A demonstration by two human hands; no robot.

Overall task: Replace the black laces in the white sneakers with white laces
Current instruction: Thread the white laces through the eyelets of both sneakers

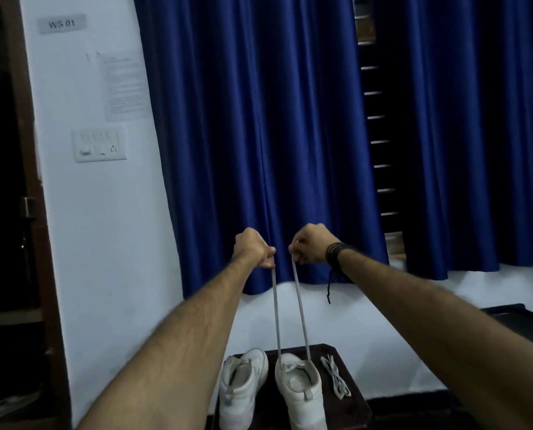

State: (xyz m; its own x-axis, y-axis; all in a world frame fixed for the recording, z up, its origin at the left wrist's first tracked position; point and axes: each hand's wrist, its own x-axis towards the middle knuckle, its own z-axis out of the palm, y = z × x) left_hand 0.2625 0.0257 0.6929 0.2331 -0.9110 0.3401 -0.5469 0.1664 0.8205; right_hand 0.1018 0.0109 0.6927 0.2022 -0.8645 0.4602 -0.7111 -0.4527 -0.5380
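Note:
Two white sneakers stand side by side on a small dark table (356,408), heels toward me: the left sneaker (242,389) and the right sneaker (301,395). A white lace (301,311) runs up from the right sneaker in two taut strands. My left hand (253,248) grips the left strand and my right hand (310,245) grips the right strand, both raised high in front of the curtain. A second white lace (336,380) lies loose on the table to the right of the sneakers. I see no black laces.
A blue curtain (259,135) hangs behind the table. A white wall with a switch panel (99,145) is at the left, next to a dark doorway (1,181). A dark surface (519,321) shows at the right edge.

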